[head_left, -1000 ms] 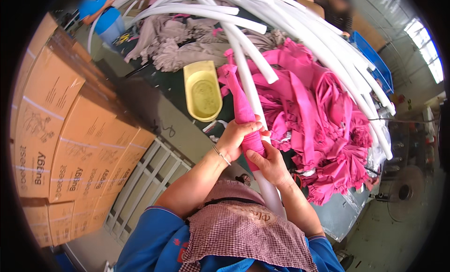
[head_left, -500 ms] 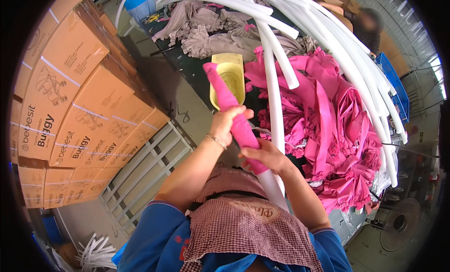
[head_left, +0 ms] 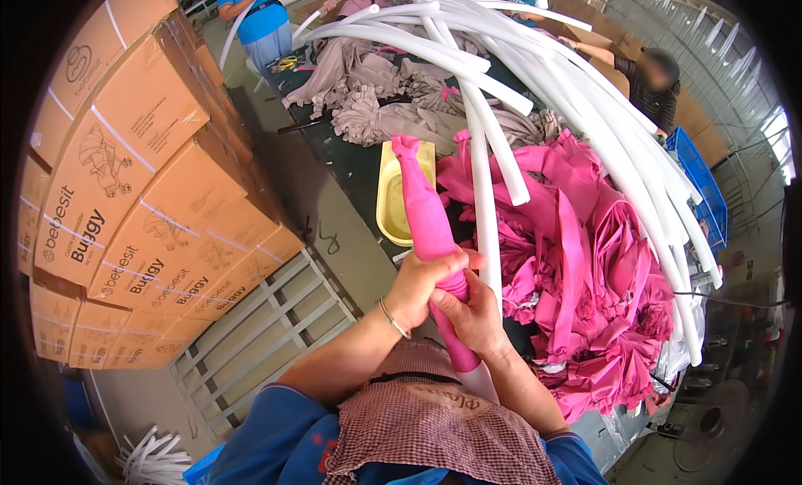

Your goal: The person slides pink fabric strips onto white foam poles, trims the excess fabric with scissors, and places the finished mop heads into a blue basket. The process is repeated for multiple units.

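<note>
Both your hands are clamped on the pink fabric sleeve [head_left: 430,226], right at the centre of your view. Your left hand [head_left: 422,286] wraps it from the nine o'clock side, fingers curled round the bunched cloth; your right hand [head_left: 478,314] grips just below, touching the left, thumb pressed into the gather. The sleeve stands up toward twelve o'clock, its closed tip in front of the yellow tray [head_left: 393,205], and at six o'clock the white foam tube [head_left: 478,380] pokes bare out of its bottom end, close to your checked apron [head_left: 434,435].

Watch that bunch under your fingers. The cloth looks gathered thick there, and if you haul on it unevenly it may twist round the foam and jam, I'd say. Foam is soft, too: squeeze hard and the tube could kink or dent inside the sleeve.

At two o'clock a loose white tube [head_left: 484,192] runs just beside your sleeve, nearly touching your right hand. Swing your piece that way and you'd likely knock it, and the whole bundle of long white tubes [head_left: 618,151] arching overhead looks ready to slide.

At three o'clock, the heap of pink fabric [head_left: 601,301] spills across the dark tabletop [head_left: 347,163]. A stray fold could catch your right wrist or get pinched into your grip.

Cardboard boxes [head_left: 150,192] stack close at nine o'clock, so there's little elbow room on your left.
</note>
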Tool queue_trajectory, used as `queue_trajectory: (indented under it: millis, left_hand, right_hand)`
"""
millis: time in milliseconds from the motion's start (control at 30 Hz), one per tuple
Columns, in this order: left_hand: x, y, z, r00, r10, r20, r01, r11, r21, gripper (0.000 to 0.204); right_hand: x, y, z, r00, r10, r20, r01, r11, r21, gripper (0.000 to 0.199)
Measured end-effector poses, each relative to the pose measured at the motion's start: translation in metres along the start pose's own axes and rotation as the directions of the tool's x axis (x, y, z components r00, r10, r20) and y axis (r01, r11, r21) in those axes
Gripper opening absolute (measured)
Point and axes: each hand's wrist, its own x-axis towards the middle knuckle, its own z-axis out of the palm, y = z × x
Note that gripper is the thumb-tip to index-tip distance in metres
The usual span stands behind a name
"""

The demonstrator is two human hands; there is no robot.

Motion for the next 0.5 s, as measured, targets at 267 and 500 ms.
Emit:
queue_trajectory:
  millis: [267, 500]
  left_hand:
    - [0.012, 0.030, -0.001, 0.986, 0.163, -0.029, -0.165, 0.983, -0.083, 0.057]
    - [-0.005, -0.006, 0.008, 0.984, 0.177, -0.010, -0.174, 0.974, 0.148, 0.030]
  right_hand:
    - [-0.009, 0.003, -0.022, 0.991, 0.035, 0.130, -0.031, 0.999, -0.032, 0.037]
    - [-0.002, -0.011, -0.007, 0.966, -0.253, -0.059, 0.258, 0.961, 0.102, 0.043]
